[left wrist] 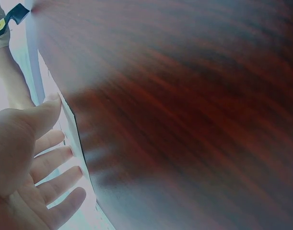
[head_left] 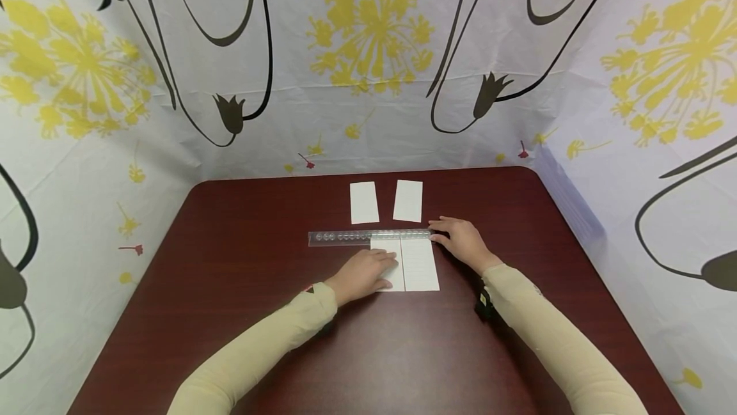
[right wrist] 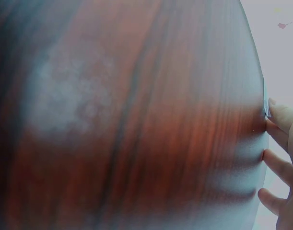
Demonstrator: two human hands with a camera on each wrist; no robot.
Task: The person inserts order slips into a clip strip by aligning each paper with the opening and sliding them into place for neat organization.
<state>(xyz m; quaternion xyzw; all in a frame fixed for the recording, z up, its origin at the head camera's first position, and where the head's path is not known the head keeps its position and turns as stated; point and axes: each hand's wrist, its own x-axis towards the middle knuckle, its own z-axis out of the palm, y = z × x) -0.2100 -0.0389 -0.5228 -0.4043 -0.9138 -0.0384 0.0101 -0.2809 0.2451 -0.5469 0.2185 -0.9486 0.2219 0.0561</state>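
A clear plastic ruler (head_left: 340,238) with a row of round holes lies sideways across the table, its right part over the top edges of two white cards. These lie side by side with a thin gap: a left card (head_left: 377,245) and a faintly lined right card (head_left: 420,268). My left hand (head_left: 365,272) rests on the left card with fingers extended, covering much of it; the left wrist view shows the fingers (left wrist: 55,165) spread over the white paper. At the ruler's right end, my right hand (head_left: 463,242) pinches it between thumb and fingers (right wrist: 279,165).
Two more white cards, a left one (head_left: 364,203) and a right one (head_left: 408,201), lie beyond the ruler near the back of the dark red wooden table (head_left: 259,210). Patterned cloth (head_left: 345,127) hangs close behind the table and along its sides.
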